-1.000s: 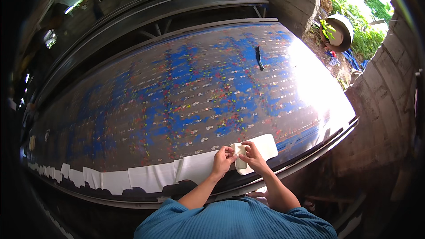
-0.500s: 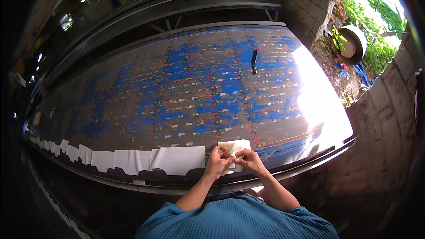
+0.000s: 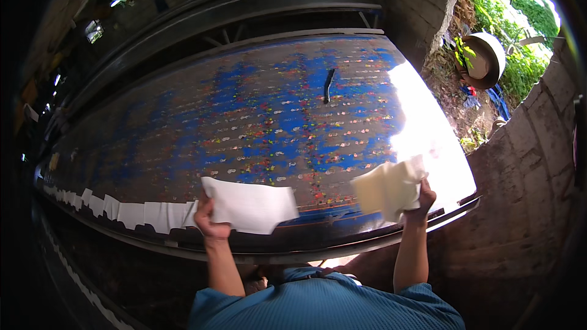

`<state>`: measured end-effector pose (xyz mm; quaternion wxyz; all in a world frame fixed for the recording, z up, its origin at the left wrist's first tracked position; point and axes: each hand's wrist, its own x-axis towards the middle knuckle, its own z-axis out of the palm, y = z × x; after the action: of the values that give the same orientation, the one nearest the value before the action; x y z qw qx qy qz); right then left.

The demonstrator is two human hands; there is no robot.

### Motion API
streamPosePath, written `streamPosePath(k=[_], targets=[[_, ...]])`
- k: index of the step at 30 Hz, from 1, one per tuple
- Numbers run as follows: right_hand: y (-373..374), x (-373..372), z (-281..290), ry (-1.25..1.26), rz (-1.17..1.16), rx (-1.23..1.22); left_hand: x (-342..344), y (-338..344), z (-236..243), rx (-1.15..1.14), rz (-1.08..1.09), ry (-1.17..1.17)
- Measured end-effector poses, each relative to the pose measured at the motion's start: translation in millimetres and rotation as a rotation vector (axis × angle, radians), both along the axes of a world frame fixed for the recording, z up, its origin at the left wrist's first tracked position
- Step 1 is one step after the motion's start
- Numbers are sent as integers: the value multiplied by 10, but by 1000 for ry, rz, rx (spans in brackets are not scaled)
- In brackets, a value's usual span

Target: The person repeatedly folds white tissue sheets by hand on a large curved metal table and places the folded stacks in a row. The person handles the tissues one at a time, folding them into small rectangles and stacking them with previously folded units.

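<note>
My left hand (image 3: 211, 217) grips the left edge of a white fabric piece (image 3: 254, 205), which is lifted at the near edge of the paint-marked table (image 3: 183, 116). Farther right, my right hand (image 3: 422, 198) is closed on cream cloth (image 3: 388, 189), folded or layered and blurred by motion. The two cloths are apart from each other. Left of my left hand, a row of white fabric pieces (image 3: 131, 215) lies overlapping along the table's near edge.
A black strip-like object (image 3: 329, 85) lies on the far part of the table. Sunlight glares on the table's right end. A rough wall (image 3: 520, 146) stands at the right, with a round basin (image 3: 483, 61) outside its opening. Another long table (image 3: 244, 15) stands behind.
My hands were together over the cream cloth and have moved apart. The left has gone left and lifts a white fabric piece; the right has carried the cream cloth right and away from me.
</note>
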<state>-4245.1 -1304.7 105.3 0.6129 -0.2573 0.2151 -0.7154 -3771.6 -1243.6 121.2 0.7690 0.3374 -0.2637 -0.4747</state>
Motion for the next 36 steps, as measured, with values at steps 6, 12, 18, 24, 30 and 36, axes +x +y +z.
streamPosePath(k=[6,12,18,24,30,36], targets=[[-284,-226,29,393,240,82,-220,6,148,-56,-75,-130],[-221,917,-895,1126,574,61,-1110,-377,-545,340,-406,-724],[-74,402,-1178,1262,309,79,-1421,-241,-740,506,-491,-716],[113,-446,-922,634,286,237,-2134,-267,-903,435,-576,-651],[417,-411,-765,669,309,165,-3235,-216,-739,41,-654,-995],[545,-465,-682,560,261,196,-3580,-245,-597,-117,-461,-1111]])
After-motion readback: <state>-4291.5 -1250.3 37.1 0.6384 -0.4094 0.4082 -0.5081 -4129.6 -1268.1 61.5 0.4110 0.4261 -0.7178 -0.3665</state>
